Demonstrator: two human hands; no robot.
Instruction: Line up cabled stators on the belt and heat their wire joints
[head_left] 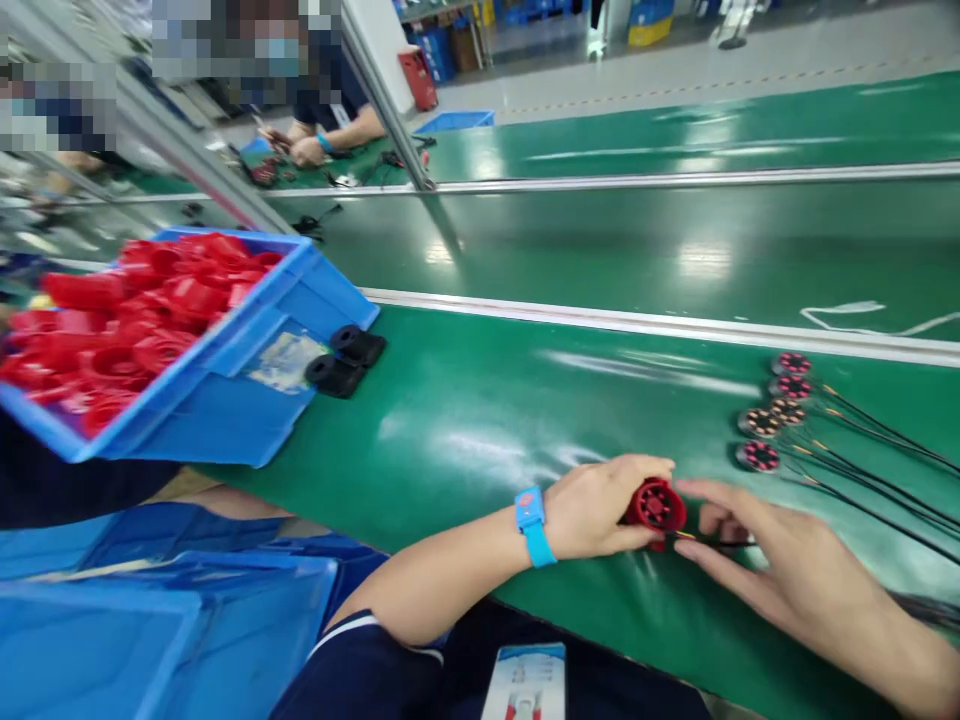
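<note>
My left hand (600,505), with a blue wrist strap, is closed round a red round plastic part (657,505) with holes in its face, held just above the green table (465,430). My right hand (780,560) reaches in from the right, fingers pinching a thin black wire with a yellow tip (712,541) right at the red part. Several finished round connectors with black wires (772,415) lie on the table beyond my right hand.
A tilted blue bin (285,300) full of red plastic parts stands at the left, with two black round parts (346,360) beside it. Blue bins (165,620) sit near my lap. A green conveyor belt (637,240) runs behind. Another person's hands (304,145) work far across.
</note>
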